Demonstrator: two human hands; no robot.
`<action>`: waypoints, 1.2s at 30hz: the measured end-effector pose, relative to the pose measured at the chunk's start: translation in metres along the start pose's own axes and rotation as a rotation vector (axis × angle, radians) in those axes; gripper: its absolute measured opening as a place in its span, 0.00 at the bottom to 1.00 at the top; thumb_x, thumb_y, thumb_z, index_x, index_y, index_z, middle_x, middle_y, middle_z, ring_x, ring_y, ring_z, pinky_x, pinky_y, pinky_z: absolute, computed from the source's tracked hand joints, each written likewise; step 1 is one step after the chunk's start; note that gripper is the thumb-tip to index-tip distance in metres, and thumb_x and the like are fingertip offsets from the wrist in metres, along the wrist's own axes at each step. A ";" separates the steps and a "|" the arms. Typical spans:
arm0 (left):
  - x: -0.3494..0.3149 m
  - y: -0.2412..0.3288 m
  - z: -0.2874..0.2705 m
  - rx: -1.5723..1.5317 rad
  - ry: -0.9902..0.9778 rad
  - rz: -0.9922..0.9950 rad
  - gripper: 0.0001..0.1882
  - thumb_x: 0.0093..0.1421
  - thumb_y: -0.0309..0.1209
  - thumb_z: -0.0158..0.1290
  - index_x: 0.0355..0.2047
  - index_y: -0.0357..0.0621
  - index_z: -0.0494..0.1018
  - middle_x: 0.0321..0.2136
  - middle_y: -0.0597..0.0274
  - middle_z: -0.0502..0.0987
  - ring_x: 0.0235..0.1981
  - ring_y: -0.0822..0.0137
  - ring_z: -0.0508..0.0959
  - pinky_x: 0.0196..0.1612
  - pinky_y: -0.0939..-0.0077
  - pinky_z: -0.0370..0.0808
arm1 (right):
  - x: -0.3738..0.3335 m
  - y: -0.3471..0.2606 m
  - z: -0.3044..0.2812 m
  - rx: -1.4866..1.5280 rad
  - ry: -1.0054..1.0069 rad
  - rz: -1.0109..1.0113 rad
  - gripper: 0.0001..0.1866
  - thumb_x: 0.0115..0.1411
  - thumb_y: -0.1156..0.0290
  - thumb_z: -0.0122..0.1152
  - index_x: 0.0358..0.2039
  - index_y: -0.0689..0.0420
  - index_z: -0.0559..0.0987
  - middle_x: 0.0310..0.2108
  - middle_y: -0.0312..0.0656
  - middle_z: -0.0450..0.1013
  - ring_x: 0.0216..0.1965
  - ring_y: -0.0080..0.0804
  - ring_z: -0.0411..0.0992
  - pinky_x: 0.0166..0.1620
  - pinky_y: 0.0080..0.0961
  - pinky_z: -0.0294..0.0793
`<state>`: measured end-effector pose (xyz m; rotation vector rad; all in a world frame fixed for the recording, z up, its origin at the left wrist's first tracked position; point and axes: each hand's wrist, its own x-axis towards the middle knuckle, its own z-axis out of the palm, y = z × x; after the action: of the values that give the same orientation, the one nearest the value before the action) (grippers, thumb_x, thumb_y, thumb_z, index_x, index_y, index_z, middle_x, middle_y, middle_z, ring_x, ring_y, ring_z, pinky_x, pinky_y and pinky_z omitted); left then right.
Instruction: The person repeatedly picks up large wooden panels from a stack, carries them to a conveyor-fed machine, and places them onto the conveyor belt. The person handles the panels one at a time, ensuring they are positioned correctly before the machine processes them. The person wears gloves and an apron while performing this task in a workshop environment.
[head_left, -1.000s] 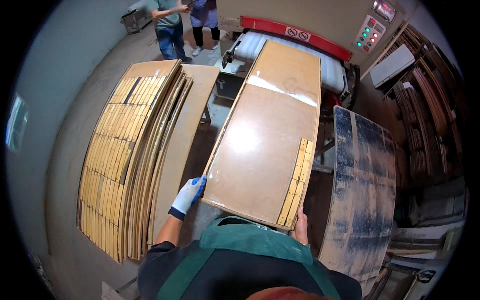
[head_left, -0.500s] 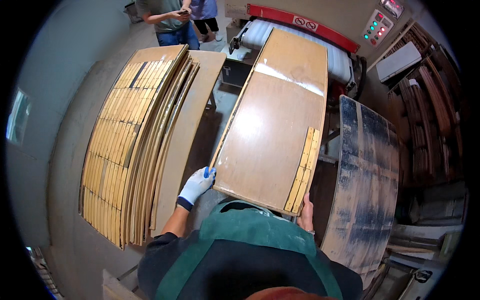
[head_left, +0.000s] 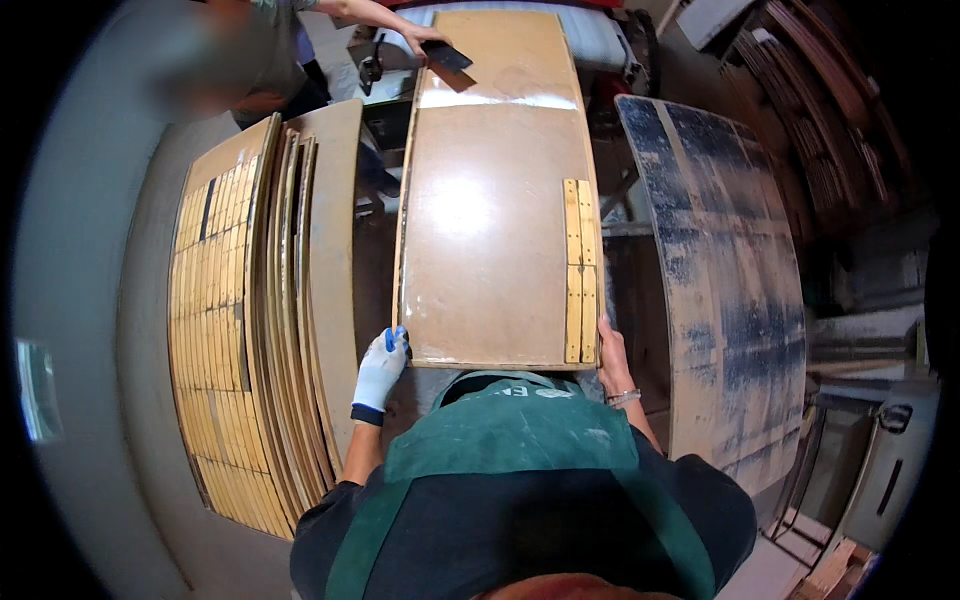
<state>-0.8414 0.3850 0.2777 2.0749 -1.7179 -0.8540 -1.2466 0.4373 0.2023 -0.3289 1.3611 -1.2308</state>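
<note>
A person in a green apron holds a long brown board (head_left: 490,200) flat in front of them. The left hand (head_left: 381,367), in a white glove, is clamped on the board's near left corner. The bare right hand (head_left: 612,358) grips the near right corner, just below two pale slatted strips (head_left: 579,270) fixed along that edge. The board stretches away from both hands towards a roller machine (head_left: 600,35); its far end already lies at the rollers, while most of its length is not yet fed. There another person's hand (head_left: 425,38) holds a dark scraper (head_left: 447,55) on it. Left of the left hand leans a stack of boards (head_left: 255,310); right of the right hand lies a stained panel (head_left: 725,280)
</note>
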 end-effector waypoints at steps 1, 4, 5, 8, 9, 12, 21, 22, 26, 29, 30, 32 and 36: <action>0.002 -0.003 0.002 0.015 0.009 0.025 0.22 0.67 0.45 0.39 0.30 0.39 0.71 0.29 0.41 0.75 0.34 0.41 0.75 0.38 0.50 0.69 | -0.002 0.000 -0.001 0.003 0.009 -0.004 0.26 0.67 0.54 0.48 0.46 0.69 0.76 0.41 0.44 0.76 0.39 0.26 0.76 0.41 0.23 0.75; 0.007 -0.007 0.005 -0.011 -0.035 0.057 0.22 0.67 0.45 0.39 0.28 0.38 0.70 0.25 0.42 0.74 0.31 0.41 0.74 0.37 0.50 0.69 | 0.003 0.004 -0.003 -0.012 0.037 0.015 0.27 0.67 0.53 0.48 0.47 0.69 0.75 0.42 0.43 0.76 0.40 0.26 0.75 0.45 0.24 0.74; 0.010 -0.017 0.006 -0.104 -0.114 -0.001 0.22 0.67 0.44 0.38 0.30 0.38 0.70 0.24 0.45 0.74 0.30 0.44 0.75 0.35 0.53 0.70 | 0.005 0.005 -0.003 -0.002 0.033 0.023 0.27 0.67 0.53 0.49 0.47 0.69 0.75 0.42 0.43 0.76 0.41 0.26 0.75 0.45 0.25 0.73; 0.019 -0.034 0.017 -0.183 -0.119 0.000 0.21 0.68 0.43 0.38 0.31 0.39 0.71 0.22 0.49 0.74 0.25 0.50 0.76 0.32 0.57 0.70 | 0.003 0.002 0.000 0.007 0.003 0.018 0.27 0.67 0.52 0.49 0.47 0.69 0.76 0.42 0.43 0.76 0.41 0.26 0.75 0.46 0.24 0.73; 0.019 -0.034 0.017 -0.171 -0.124 0.004 0.21 0.68 0.43 0.38 0.31 0.39 0.72 0.21 0.49 0.74 0.24 0.52 0.76 0.31 0.58 0.70 | 0.002 0.001 0.002 0.013 -0.005 0.015 0.27 0.66 0.52 0.49 0.47 0.69 0.76 0.42 0.43 0.76 0.41 0.26 0.75 0.46 0.24 0.73; 0.011 -0.001 0.004 -0.136 -0.130 -0.009 0.20 0.68 0.42 0.38 0.31 0.39 0.72 0.21 0.51 0.74 0.22 0.56 0.77 0.28 0.61 0.70 | 0.001 0.000 0.003 -0.021 0.026 -0.010 0.29 0.66 0.51 0.49 0.47 0.70 0.75 0.42 0.43 0.76 0.41 0.26 0.75 0.45 0.24 0.73; 0.015 -0.026 0.011 0.095 0.049 0.234 0.20 0.67 0.43 0.39 0.31 0.39 0.71 0.25 0.48 0.76 0.29 0.48 0.77 0.33 0.57 0.71 | -0.006 -0.007 0.014 0.019 0.025 0.021 0.28 0.67 0.51 0.47 0.46 0.69 0.76 0.40 0.42 0.77 0.38 0.23 0.76 0.41 0.23 0.75; 0.016 -0.023 0.010 0.059 -0.002 0.162 0.20 0.67 0.43 0.39 0.32 0.38 0.71 0.26 0.47 0.76 0.30 0.47 0.77 0.34 0.56 0.71 | -0.006 -0.007 0.012 0.004 0.019 0.021 0.29 0.67 0.51 0.46 0.47 0.69 0.76 0.42 0.44 0.77 0.39 0.25 0.76 0.43 0.23 0.74; 0.021 -0.029 0.011 -0.023 -0.108 0.012 0.19 0.67 0.42 0.38 0.36 0.38 0.72 0.30 0.46 0.77 0.35 0.46 0.77 0.38 0.56 0.71 | -0.002 -0.006 0.011 -0.038 0.017 0.014 0.30 0.67 0.50 0.46 0.48 0.71 0.75 0.43 0.46 0.76 0.42 0.28 0.76 0.46 0.25 0.74; 0.024 -0.035 0.012 -0.037 -0.110 0.031 0.19 0.67 0.41 0.38 0.39 0.39 0.72 0.30 0.46 0.77 0.35 0.46 0.77 0.38 0.57 0.71 | 0.004 0.001 0.008 -0.017 0.023 0.005 0.30 0.66 0.50 0.48 0.46 0.71 0.75 0.41 0.46 0.77 0.39 0.28 0.76 0.44 0.25 0.74; 0.028 -0.045 0.018 -0.037 -0.109 0.049 0.19 0.67 0.41 0.38 0.39 0.39 0.72 0.30 0.46 0.77 0.35 0.46 0.77 0.38 0.57 0.71 | 0.005 0.004 0.006 -0.008 0.026 0.000 0.30 0.66 0.50 0.48 0.46 0.71 0.75 0.40 0.46 0.77 0.39 0.28 0.76 0.43 0.25 0.74; 0.028 -0.042 0.016 -0.038 -0.114 0.072 0.18 0.67 0.40 0.38 0.39 0.38 0.72 0.30 0.46 0.77 0.34 0.46 0.77 0.38 0.57 0.71 | 0.004 0.003 0.007 0.000 0.032 -0.001 0.30 0.66 0.50 0.48 0.45 0.71 0.75 0.40 0.45 0.77 0.39 0.27 0.76 0.43 0.25 0.75; 0.030 -0.041 0.014 -0.043 -0.143 0.072 0.18 0.67 0.38 0.37 0.37 0.38 0.71 0.29 0.46 0.76 0.33 0.46 0.76 0.37 0.56 0.71 | 0.004 0.004 0.010 0.014 0.044 0.006 0.30 0.66 0.50 0.48 0.46 0.71 0.75 0.40 0.45 0.77 0.39 0.27 0.76 0.43 0.24 0.74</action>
<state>-0.8151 0.3673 0.2360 1.9536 -1.8174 -1.0295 -1.2378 0.4314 0.2000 -0.2895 1.3896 -1.2486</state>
